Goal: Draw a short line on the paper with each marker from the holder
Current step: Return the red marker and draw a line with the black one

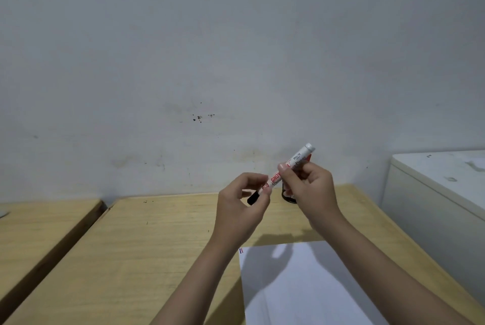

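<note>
— Marker [287, 167]?
— Held above the table [136, 240], right hand [312, 193] on the barrel, left hand [242, 206] at the black cap.
— Paper [301, 288]?
— On the table, near edge; holder [288, 196] behind the hands.

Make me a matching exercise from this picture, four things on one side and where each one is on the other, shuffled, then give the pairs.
Things:
1. marker
2. paper
3. holder
4. black cap

Places:
A. flat on the table's near right part
B. at the left hand fingertips
C. standing on the table behind the right hand
D. held in the air by both hands

Pairs: 1-D, 2-A, 3-C, 4-B
</note>
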`<control>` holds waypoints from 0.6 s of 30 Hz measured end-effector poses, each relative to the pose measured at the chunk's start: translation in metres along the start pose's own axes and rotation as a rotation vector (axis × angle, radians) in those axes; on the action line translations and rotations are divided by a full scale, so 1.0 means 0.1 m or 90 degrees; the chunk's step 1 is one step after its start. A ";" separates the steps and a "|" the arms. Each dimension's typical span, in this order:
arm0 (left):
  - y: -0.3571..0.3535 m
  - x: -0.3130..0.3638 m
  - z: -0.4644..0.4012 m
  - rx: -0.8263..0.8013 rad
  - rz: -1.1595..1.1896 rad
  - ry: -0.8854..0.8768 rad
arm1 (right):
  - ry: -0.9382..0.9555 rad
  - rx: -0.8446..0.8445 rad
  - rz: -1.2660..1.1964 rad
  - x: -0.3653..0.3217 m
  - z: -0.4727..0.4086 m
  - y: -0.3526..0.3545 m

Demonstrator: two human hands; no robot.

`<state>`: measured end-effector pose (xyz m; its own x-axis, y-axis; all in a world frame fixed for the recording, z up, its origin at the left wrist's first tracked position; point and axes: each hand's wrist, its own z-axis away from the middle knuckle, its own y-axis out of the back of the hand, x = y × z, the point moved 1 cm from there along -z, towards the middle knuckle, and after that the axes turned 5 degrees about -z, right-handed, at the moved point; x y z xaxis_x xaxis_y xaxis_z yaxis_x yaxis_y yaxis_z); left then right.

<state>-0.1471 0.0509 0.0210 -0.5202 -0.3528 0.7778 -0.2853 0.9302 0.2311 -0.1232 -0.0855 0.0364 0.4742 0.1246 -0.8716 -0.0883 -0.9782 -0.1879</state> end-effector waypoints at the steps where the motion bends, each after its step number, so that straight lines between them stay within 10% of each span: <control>1: 0.02 -0.02 0.01 -0.001 -0.007 0.009 | 0.003 0.012 -0.008 0.00 0.01 0.01; 18: 0.00 -0.13 0.05 -0.059 0.099 0.129 | -0.021 -0.109 -0.032 0.17 0.14 0.15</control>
<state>-0.1442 0.0549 0.0082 -0.3769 -0.1859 0.9074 -0.1347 0.9802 0.1449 -0.1286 -0.0954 0.0119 0.4449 0.1775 -0.8778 0.0865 -0.9841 -0.1551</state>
